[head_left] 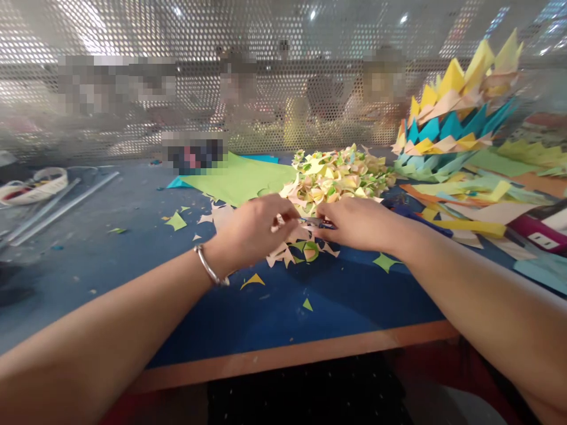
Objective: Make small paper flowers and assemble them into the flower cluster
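Observation:
My left hand [261, 227], with a silver bracelet on its wrist, is curled just left of the middle, its fingers closed on something I cannot make out. Close to its right, my right hand [348, 221] is closed around a small dark and silver tool between the two hands, too blurred to name. Pale pink and green paper scraps [290, 254] lie under and in front of both hands. Right behind them rises a heap of small cut paper pieces [345, 174]. A large green sheet [239, 177] lies behind my left hand.
Stacked zigzag paper bands [456, 127] stand at the back right, with paper strips [478, 227] before them. A perforated metal screen [266, 124] borders the blue table [177, 307]. A white tape roll [53, 177] and clear sticks [66, 206] lie left.

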Action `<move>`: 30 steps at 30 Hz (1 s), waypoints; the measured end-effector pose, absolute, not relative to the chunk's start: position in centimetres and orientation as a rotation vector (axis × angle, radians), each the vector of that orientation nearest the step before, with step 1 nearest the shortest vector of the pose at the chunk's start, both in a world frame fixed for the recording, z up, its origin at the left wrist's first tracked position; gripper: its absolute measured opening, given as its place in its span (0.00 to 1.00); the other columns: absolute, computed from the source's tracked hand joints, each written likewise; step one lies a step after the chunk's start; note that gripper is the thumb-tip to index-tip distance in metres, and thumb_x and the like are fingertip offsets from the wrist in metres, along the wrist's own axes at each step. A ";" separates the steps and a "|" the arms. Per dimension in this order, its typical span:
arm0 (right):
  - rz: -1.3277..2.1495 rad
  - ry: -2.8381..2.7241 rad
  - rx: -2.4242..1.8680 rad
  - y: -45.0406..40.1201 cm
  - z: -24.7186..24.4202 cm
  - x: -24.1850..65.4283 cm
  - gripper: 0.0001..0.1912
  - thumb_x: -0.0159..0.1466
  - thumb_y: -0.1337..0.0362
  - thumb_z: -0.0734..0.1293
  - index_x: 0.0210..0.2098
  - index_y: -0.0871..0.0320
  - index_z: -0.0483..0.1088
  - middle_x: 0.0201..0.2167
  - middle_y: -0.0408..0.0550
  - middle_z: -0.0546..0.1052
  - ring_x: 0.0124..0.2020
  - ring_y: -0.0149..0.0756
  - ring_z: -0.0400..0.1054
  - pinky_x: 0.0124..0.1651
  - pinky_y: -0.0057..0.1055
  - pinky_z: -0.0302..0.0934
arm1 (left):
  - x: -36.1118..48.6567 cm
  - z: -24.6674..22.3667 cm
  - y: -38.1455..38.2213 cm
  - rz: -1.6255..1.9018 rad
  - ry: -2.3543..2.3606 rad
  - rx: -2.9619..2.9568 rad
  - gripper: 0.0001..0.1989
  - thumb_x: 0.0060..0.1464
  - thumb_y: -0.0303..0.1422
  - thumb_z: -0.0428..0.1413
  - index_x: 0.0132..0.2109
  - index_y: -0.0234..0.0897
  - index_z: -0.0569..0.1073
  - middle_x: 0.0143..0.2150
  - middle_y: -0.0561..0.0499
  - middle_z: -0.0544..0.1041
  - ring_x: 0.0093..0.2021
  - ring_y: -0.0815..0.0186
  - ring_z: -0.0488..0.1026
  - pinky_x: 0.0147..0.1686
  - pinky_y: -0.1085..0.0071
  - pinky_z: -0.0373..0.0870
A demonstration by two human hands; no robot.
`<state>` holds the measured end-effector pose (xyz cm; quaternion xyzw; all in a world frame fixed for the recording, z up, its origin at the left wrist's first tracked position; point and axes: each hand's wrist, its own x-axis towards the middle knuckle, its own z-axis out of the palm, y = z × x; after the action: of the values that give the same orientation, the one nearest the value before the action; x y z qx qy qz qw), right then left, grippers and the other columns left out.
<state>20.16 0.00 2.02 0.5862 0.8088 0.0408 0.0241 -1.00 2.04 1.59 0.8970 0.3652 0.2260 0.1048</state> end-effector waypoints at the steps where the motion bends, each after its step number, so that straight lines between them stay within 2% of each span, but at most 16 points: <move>1: 0.120 2.511 1.814 0.0 2.1 20.2 0.14 0.63 0.53 0.64 0.37 0.57 0.72 0.26 0.51 0.73 0.27 0.40 0.66 0.26 0.32 0.46 | -1.7 1.8 3.0 0.714 1.200 2.625 0.12 0.58 0.33 0.52 0.41 0.35 0.79 0.39 0.45 0.80 0.35 0.64 0.74 0.36 0.68 0.67; 4: 0.058 2.540 1.809 0.1 2.1 20.3 0.12 0.63 0.54 0.63 0.34 0.58 0.70 0.26 0.51 0.73 0.26 0.38 0.65 0.25 0.32 0.48 | -3.9 2.2 5.9 0.679 1.520 2.546 0.13 0.56 0.32 0.52 0.41 0.35 0.80 0.40 0.44 0.81 0.36 0.60 0.75 0.35 0.66 0.66; 9: -0.030 2.588 1.822 0.2 2.5 20.4 0.08 0.60 0.58 0.65 0.30 0.56 0.65 0.24 0.47 0.72 0.24 0.35 0.63 0.25 0.32 0.50 | -5.5 2.4 7.8 0.447 1.635 2.457 0.13 0.55 0.34 0.53 0.40 0.35 0.80 0.38 0.44 0.82 0.34 0.61 0.74 0.33 0.67 0.64; 14: -0.077 2.599 1.887 0.2 2.9 20.4 0.07 0.60 0.58 0.64 0.31 0.55 0.65 0.22 0.44 0.70 0.22 0.33 0.61 0.24 0.31 0.49 | -5.0 3.1 6.8 0.180 1.525 2.492 0.14 0.53 0.41 0.55 0.37 0.36 0.79 0.36 0.45 0.81 0.33 0.62 0.72 0.31 0.68 0.62; 18: -0.050 2.696 1.920 0.4 2.8 20.4 0.07 0.60 0.58 0.65 0.33 0.55 0.65 0.22 0.43 0.69 0.22 0.32 0.61 0.25 0.31 0.48 | -4.7 3.5 6.1 0.030 1.305 2.413 0.17 0.47 0.46 0.60 0.38 0.37 0.78 0.36 0.48 0.80 0.33 0.64 0.71 0.31 0.70 0.61; 21: -0.045 2.749 1.932 0.5 2.6 20.5 0.07 0.60 0.59 0.65 0.33 0.56 0.65 0.22 0.43 0.68 0.22 0.32 0.60 0.26 0.31 0.48 | -4.6 3.2 5.8 0.057 1.209 2.364 0.13 0.43 0.41 0.62 0.34 0.38 0.76 0.31 0.50 0.77 0.30 0.65 0.70 0.29 0.71 0.60; 25: -0.081 2.810 1.944 0.7 2.4 20.6 0.07 0.60 0.59 0.66 0.34 0.56 0.67 0.21 0.42 0.67 0.22 0.32 0.60 0.27 0.31 0.49 | -4.7 2.8 6.0 0.178 1.141 2.253 0.07 0.43 0.36 0.61 0.26 0.38 0.72 0.25 0.53 0.73 0.26 0.67 0.67 0.26 0.72 0.59; 30: -0.217 2.921 1.984 0.9 2.3 20.6 0.11 0.62 0.55 0.66 0.33 0.57 0.67 0.21 0.40 0.65 0.22 0.29 0.57 0.27 0.30 0.47 | -4.8 3.0 6.2 0.444 1.146 2.069 0.08 0.44 0.38 0.63 0.30 0.38 0.77 0.26 0.52 0.76 0.27 0.67 0.70 0.29 0.72 0.65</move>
<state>20.59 0.88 2.27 0.5498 0.8096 -0.0600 -0.1966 -4.76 6.17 3.04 0.8024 0.4445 0.1723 0.3590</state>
